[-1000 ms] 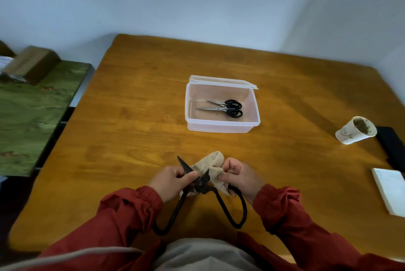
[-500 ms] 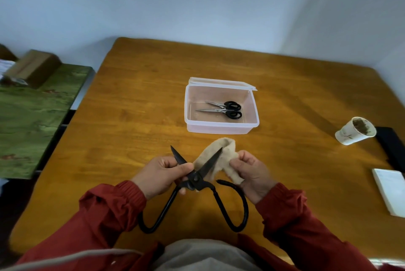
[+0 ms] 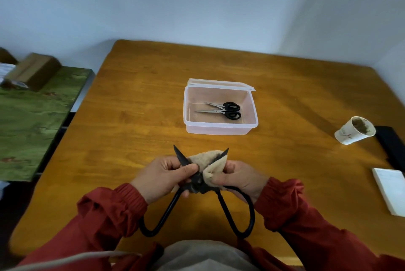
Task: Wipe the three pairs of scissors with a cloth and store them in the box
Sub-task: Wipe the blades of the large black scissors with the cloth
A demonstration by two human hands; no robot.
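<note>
Large black iron scissors (image 3: 229,211) with wide loop handles are held above the near part of the wooden table, blades spread apart. My left hand (image 3: 163,177) pinches them at the left blade near the pivot. My right hand (image 3: 238,177) grips a beige cloth (image 3: 211,164) folded around the right blade, whose tip pokes out above it. Farther back stands a clear plastic box (image 3: 220,127) with its lid behind it. Two pairs of black-handled steel scissors (image 3: 221,110) lie inside, side by side.
A used paper cup (image 3: 352,131) lies tilted at the right, with a black flat object (image 3: 390,148) and a white pad (image 3: 392,191) near the table's right edge. A green-covered surface (image 3: 32,121) with a cardboard box (image 3: 35,71) sits left of the table.
The blades have opened wider. The cloth has slid up along the right blade, and both hands have shifted slightly with the scissors.
</note>
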